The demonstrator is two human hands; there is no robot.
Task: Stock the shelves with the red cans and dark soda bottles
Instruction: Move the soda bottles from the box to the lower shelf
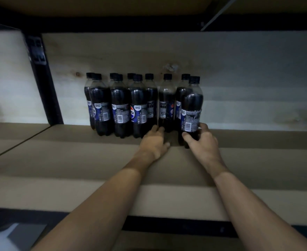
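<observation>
Several dark soda bottles (120, 105) with black caps and blue labels stand upright in two rows at the back of a wooden shelf (76, 160). My right hand (202, 142) grips the base of the rightmost front bottle (191, 109), thumb on its left and fingers round its right side. My left hand (155, 142) reaches to the foot of a back-row bottle (166, 104), its fingertips touching the base; whether they curl round it is hidden. No red cans are in view.
A pale board wall (239, 78) closes the shelf's back. A black upright post (44, 84) stands at the left, with another shelf bay beyond it. An upper shelf (149, 8) hangs overhead. Bare shelf surface runs to the right of the bottles.
</observation>
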